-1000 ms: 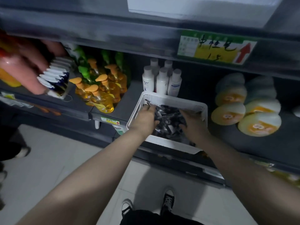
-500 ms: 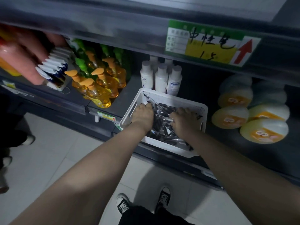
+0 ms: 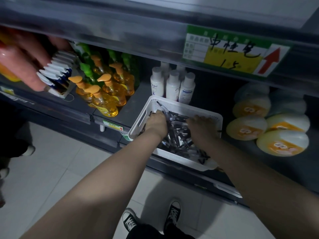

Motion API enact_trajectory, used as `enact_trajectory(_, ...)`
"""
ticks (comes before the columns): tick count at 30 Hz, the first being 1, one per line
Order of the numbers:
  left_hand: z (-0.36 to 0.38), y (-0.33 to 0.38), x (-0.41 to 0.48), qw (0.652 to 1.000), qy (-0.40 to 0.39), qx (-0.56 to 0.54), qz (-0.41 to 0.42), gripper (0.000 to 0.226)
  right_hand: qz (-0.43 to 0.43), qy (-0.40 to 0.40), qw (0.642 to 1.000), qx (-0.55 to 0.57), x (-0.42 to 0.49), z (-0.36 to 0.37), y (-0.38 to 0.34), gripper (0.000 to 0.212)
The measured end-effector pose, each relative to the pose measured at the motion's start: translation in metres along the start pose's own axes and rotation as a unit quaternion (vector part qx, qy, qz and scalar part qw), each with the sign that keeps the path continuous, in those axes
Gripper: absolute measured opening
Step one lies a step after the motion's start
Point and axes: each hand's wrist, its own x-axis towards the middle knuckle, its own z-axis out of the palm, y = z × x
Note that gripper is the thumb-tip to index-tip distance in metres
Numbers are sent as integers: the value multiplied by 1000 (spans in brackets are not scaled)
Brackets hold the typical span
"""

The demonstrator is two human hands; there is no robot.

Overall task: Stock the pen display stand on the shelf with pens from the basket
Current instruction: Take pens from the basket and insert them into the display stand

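Presently both hands, left hand (image 3: pixel 156 122) and right hand (image 3: pixel 201 126), fingers curled down among loose pens (image 3: pixel 177 135) in the white basket (image 3: pixel 174 107) on the lower shelf, grip uncertain; an over-large handful may spill pens floorward.

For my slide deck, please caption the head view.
Both hands, left and right, dig into pens in a white basket on a store shelf.
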Motion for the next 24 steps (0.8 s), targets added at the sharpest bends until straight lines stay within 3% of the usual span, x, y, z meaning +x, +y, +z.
enact_trajectory(4, -2, 9, -1, 997, -18, -65, -45, 42, 30, 2, 999, -11, -9, -13, 9, 28)
enact_trajectory(7, -6, 15, -2, 993, -17, -98, -68, 42, 66, -13, 997, 42, -14, -21, 19, 28)
enact_trajectory(10, -20, 16, -6, 989, 13, -135, -52, 35, 70, -13, 985, 155, -20, -27, 30, 10)
enact_trajectory(12, -36, 12, -15, 971, 50, -234, -19, 24, 80, 5, 951, 298, -28, -31, 32, 14)
enact_trajectory(14, -52, 5, -32, 911, 44, -410, 6, 18, 81, 17, 891, 447, -37, -41, 24, 21)
enact_trajectory(17, -73, -8, -61, 722, -110, -683, 24, 23, 78, 36, 812, 577, -49, -57, 5, 20)
enact_trajectory(19, -80, -19, -72, 643, -163, -747, 46, 24, 86, 34, 777, 623, -56, -65, -9, 19)
enact_trajectory(21, -85, -27, -81, 606, -177, -774, 58, 25, 90, 32, 753, 652, -63, -73, -24, 19)
enact_trajectory(24, -93, -37, -96, 584, -180, -787, 82, 27, 86, 29, 745, 661, -71, -83, -47, 23)
